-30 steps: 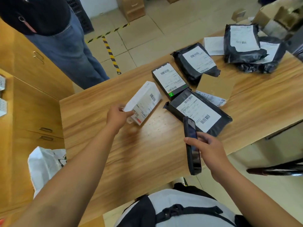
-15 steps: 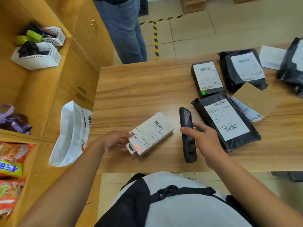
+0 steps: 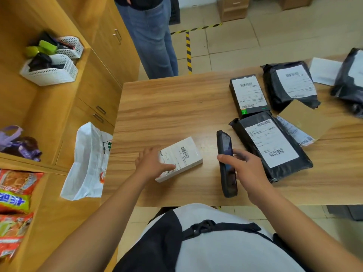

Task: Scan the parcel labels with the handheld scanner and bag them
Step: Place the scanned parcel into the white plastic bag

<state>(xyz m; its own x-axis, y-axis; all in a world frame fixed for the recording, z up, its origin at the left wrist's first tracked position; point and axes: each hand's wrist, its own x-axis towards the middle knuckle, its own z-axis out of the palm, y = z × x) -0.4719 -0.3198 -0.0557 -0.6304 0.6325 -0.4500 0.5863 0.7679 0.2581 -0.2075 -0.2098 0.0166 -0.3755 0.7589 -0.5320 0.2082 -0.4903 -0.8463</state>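
My left hand (image 3: pixel 155 165) grips the white box (image 3: pixel 183 154) by its near end on the table (image 3: pixel 167 105), beside the scanner (image 3: pixel 225 154) clasped in my right hand (image 3: pixel 249 169). Held by one end (thumb across the label), the box could slip and fall short of the white bag (image 3: pixel 88 160).

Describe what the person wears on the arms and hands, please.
The left forearm and the right forearm are bare; no sleeves show. The left hand and the right hand have no gloves, and I see no watch or rings.

Bright, even indoor light with soft shadows; slight overall blur, and wide-angle bending toward the edges.
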